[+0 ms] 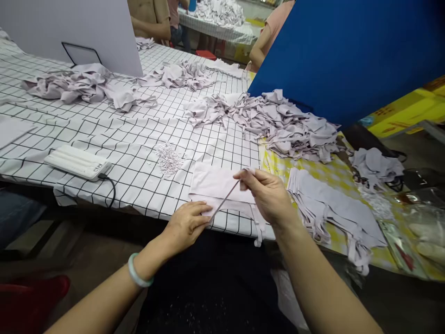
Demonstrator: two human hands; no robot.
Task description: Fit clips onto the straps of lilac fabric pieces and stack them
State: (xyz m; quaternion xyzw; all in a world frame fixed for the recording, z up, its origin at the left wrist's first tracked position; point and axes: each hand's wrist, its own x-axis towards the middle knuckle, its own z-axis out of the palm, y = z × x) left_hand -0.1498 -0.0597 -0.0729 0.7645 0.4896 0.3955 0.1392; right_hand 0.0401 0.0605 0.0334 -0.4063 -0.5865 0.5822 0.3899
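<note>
I have the right hand [267, 192] pinching one end of a narrow pale-lilac fabric strap [224, 203], straight down-left to the left hand's [187, 225] fingertips; can't tell if they grip. Flat pale-lilac fabric panel [219, 181] lies just ahead, lengthwise along the white black-checked tablecloth's [139, 162] near edge; cloth stretches left.

Pale lilac cloth piece [217, 180], flat on gridded tablecloth [139, 162], one strap [225, 200] taut

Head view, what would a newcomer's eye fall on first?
Probably the blue panel at upper right. Then the heap of pale cloth pieces below it, and, at the near edge of the checked tablecloth, the left hand and right hand with a thin strap stretched between them.
</note>
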